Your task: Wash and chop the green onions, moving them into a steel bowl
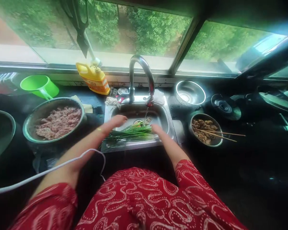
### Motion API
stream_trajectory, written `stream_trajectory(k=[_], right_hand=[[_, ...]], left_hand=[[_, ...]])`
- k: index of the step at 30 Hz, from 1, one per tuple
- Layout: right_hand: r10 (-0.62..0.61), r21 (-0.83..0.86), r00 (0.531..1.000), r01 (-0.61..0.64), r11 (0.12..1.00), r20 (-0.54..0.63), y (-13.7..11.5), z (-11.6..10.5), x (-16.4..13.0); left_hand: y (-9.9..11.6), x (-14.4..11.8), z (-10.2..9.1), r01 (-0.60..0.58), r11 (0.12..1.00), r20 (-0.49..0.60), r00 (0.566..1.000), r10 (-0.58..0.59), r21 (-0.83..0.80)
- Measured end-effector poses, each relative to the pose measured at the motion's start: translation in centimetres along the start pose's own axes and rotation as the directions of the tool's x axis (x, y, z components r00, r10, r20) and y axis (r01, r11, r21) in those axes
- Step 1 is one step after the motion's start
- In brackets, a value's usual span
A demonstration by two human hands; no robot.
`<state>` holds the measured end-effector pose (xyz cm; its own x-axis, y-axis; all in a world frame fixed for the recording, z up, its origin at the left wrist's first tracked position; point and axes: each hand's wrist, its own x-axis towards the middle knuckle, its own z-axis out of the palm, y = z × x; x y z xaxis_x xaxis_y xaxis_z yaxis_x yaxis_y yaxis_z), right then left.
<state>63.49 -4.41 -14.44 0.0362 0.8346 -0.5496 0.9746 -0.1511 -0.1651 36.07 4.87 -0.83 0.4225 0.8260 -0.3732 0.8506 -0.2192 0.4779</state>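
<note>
A bunch of green onions (132, 133) lies across the front of the steel sink (169, 116), leaves to the left and pale ends to the right. My right hand (155, 128) is closed around the pale end of the bunch. Just beyond the leaves, at the left side of the basin, is my left hand (119, 120); its fingers are blurred and partly hidden, so I cannot tell whether they grip anything. A thin stream of water runs from the curved faucet (142, 60) into the basin behind the onions.
On the left stand a bowl of minced meat (28, 127), a green dipper (44, 86) and a yellow jug (92, 78). To the right are a steel basin (190, 92) and a bowl of brown food (194, 140) with chopsticks (227, 133). A white cable (50, 171) crosses my left forearm.
</note>
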Motion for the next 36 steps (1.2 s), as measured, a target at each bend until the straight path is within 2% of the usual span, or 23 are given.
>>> stream_trajectory(k=[1, 3, 6, 9, 13, 15, 17, 20, 23, 25, 28, 30, 32, 34, 36], right_hand=[[-0.03, -0.008, 0.999, 0.03, 1.0, 0.023, 0.3, 0.1, 0.4], [-0.088, -0.022, 0.994, 0.089, 0.996, 0.063, 0.8, 0.3, 0.9], [-0.157, -0.062, 0.983, 0.163, 0.985, 0.096, 1.1, 0.5, 1.5], [-0.177, -0.119, 0.977, 0.191, 0.974, 0.118, 1.5, 0.8, 2.0], [-0.238, -0.109, 0.967, 0.248, 0.963, 0.09, 1.8, 0.6, 2.3], [-0.305, -0.047, 0.951, 0.307, 0.95, 0.051, 1.6, -0.1, 2.4], [-0.355, 0.006, 0.935, 0.355, 0.935, 0.007, 1.2, -1.2, 2.4], [-0.392, 0.121, 0.913, 0.404, 0.907, -0.109, 0.8, -3.4, 2.7], [-0.328, 0.38, 0.91, 0.406, 0.831, -0.254, 1.5, -5.7, 3.4], [-0.224, 0.608, 0.928, 0.366, 0.705, -0.299, 2.1, -6.9, 3.9], [-0.12, 0.851, 0.952, 0.305, 0.428, -0.28, 2.0, -7.5, 3.9], [-0.14, 0.921, 0.953, 0.298, 0.251, -0.27, 0.7, -7.2, 3.2], [-0.211, 0.962, 0.947, 0.263, 0.079, -0.242, -1.3, -6.5, 2.4], [-0.284, 0.982, 0.94, 0.17, -0.088, -0.188, -3.7, -5.6, 1.6], [-0.31, 0.972, 0.938, 0.091, -0.216, -0.157, -5.7, -4.8, 1.4]], left_hand=[[1.8, 2.0, 2.9, -0.047, 0.992, 0.126, 0.991, 0.033, 0.115], [4.2, 4.9, 7.7, -0.121, 0.96, 0.215, 0.974, 0.066, 0.252], [5.6, 7.1, 12.6, -0.048, 0.953, 0.141, 0.99, 0.005, 0.299], [5.8, 7.9, 15.4, 0.052, 0.967, 0.145, 0.985, -0.091, 0.25], [6.1, 7.4, 17.0, 0.056, 0.972, 0.206, 0.973, -0.104, 0.228], [6.3, 6.8, 16.8, 0.06, 0.966, 0.223, 0.968, -0.118, 0.252], [6.2, 6.2, 15.8, 0.078, 0.966, 0.216, 0.967, -0.133, 0.247], [5.6, 5.2, 12.9, 0.088, 0.986, 0.189, 0.975, -0.114, 0.14], [5.0, 3.9, 9.3, 0.133, 0.991, 0.162, 0.978, -0.129, -0.013], [4.9, 3.0, 7.2, 0.183, 0.973, 0.151, 0.975, -0.161, -0.141], [5.1, 1.9, 5.3, 0.236, 0.928, 0.101, 0.971, -0.216, -0.287], [5.3, 1.5, 4.9, 0.252, 0.917, 0.087, 0.968, -0.237, -0.309], [5.4, 1.5, 5.0, 0.246, 0.918, 0.092, 0.969, -0.228, -0.312], [5.4, 1.5, 5.3, 0.226, 0.923, 0.108, 0.974, -0.201, -0.312], [5.2, 1.6, 5.6, 0.204, 0.932, 0.145, 0.975, -0.167, -0.298]])
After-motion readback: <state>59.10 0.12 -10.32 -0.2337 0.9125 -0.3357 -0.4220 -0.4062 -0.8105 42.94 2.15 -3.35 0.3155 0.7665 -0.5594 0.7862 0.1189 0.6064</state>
